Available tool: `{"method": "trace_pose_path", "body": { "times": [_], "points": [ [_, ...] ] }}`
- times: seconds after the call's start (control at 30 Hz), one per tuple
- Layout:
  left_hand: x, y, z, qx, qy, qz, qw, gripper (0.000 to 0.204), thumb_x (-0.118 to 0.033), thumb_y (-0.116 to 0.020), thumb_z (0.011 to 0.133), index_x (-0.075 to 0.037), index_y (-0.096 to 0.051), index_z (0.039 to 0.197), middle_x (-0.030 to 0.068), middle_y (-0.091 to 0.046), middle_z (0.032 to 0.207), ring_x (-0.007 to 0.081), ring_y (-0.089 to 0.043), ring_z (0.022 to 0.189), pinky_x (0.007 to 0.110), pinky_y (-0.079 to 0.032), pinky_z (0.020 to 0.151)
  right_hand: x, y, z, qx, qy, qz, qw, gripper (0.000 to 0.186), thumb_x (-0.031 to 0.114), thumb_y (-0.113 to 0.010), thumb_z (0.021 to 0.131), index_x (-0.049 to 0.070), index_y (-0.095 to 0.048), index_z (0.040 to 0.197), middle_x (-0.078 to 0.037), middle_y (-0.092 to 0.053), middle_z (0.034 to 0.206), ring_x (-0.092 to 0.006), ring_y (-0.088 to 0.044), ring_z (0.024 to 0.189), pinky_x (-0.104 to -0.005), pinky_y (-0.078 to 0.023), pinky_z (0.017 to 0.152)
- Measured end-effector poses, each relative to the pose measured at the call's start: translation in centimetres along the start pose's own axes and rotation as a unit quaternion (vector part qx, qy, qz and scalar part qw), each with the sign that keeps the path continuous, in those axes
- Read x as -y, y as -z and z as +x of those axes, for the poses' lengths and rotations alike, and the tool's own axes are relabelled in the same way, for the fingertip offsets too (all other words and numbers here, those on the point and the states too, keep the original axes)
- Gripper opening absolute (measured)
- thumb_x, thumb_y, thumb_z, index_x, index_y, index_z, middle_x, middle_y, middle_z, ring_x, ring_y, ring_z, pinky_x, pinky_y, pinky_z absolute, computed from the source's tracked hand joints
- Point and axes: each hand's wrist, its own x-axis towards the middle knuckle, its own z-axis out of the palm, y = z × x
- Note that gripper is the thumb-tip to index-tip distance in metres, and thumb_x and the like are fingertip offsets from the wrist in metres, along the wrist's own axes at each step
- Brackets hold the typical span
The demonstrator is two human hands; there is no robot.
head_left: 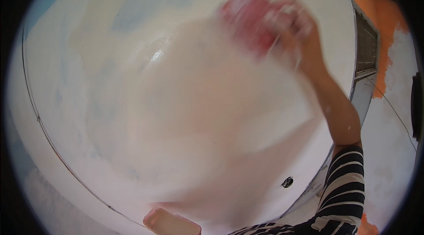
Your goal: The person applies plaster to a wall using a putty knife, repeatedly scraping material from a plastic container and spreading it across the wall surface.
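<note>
At the bottom edge a pale pink tray point(171, 222) shows; the left hand is out of view, so I cannot tell its state. A striped sleeve point(344, 182) leads up to the right hand point(293, 25), closed around a red trowel point(247, 16) pressed to the wall point(132, 80), blurred with motion. The plaster point(198, 115) looks wet and glossy; long, even, overlapping strokes at a shallow blade angle would likely smooth it best. Orange paint point(384, 22) lies beyond.

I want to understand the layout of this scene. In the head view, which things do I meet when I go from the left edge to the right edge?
White wall with faint blue patches → wet glossy white area → red tool → right hand holding it → striped sleeve → window grille → orange painted patch.
</note>
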Motion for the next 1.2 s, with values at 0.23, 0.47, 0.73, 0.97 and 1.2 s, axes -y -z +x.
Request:
{"method": "trace_pose_path", "body": {
  "times": [0.23, 0.47, 0.73, 0.97, 1.2],
  "points": [
    [-0.1, 2.8, -1.3, -0.147, 0.008, 0.017, 0.989, 0.072, -0.059, -0.034, 0.087, -0.01, -0.043, 0.138, 0.0141, -0.056, 0.128, 0.0344, -0.055, 0.114, 0.052, -0.048, 0.093, 0.9, 13.7, 6.1, -0.28, 0.223, -0.166, 0.919, 0.035, 0.025, -0.067, 0.089, -0.003, -0.06, 0.108, -0.005, -0.063, 0.077, -0.009, -0.058, 0.065, -0.0217, -0.045, 0.056],
    [-2.4, 2.1, -1.0, -0.147, 0.024, 0.019, 0.989, 0.07, -0.057, -0.03, 0.088, -0.01, -0.044, 0.138, 0.0152, -0.055, 0.129, 0.0353, -0.055, 0.115, 0.053, -0.047, 0.094, 0.5, -9.5, -10.5, 0.305, 0.073, -0.152, 0.937, 0.029, 0.022, -0.063, 0.088, 0.008, -0.063, 0.114, -0.011, -0.063, 0.113, -0.0218, -0.064, 0.096, -0.0358, -0.055, 0.076],
    [-4.5, 4.4, -0.2, -0.17, 0.008, 0.005, 0.985, 0.077, -0.06, -0.032, 0.085, -0.009, -0.04, 0.141, 0.016, -0.052, 0.134, 0.0366, -0.052, 0.119, 0.054, -0.045, 0.096, 1.3, 4.6, 6.2, -0.111, 0.264, -0.338, 0.897, 0.031, 0.026, -0.062, 0.093, 0.002, -0.061, 0.112, -0.004, -0.064, 0.088, -0.0055, -0.054, 0.067, -0.0213, -0.042, 0.057],
    [-6.5, 1.2, 0.0, -0.052, 0.018, -0.104, 0.993, 0.066, -0.056, -0.041, 0.085, -0.01, -0.048, 0.132, 0.0119, -0.056, 0.123, 0.0296, -0.056, 0.112, 0.047, -0.048, 0.089, 3.1, -0.7, -4.2, -0.217, 0.121, -0.208, 0.946, 0.033, 0.023, -0.063, 0.091, 0.003, -0.058, 0.116, -0.007, -0.066, 0.091, -0.0124, -0.057, 0.074, -0.0272, -0.046, 0.06],
    [-6.8, 2.9, 0.1, -0.011, 0.034, -0.076, 0.996, 0.069, -0.059, -0.044, 0.084, -0.012, -0.046, 0.135, 0.0107, -0.056, 0.125, 0.03, -0.056, 0.112, 0.046, -0.048, 0.092, -2.2, -14.7, -25.5, 0.618, 0.042, -0.301, 0.725, 0.041, 0.032, -0.054, 0.094, 0.015, -0.052, 0.131, -0.012, -0.064, 0.112, -0.0228, -0.063, 0.094, -0.0392, -0.054, 0.082]
  ]
}}
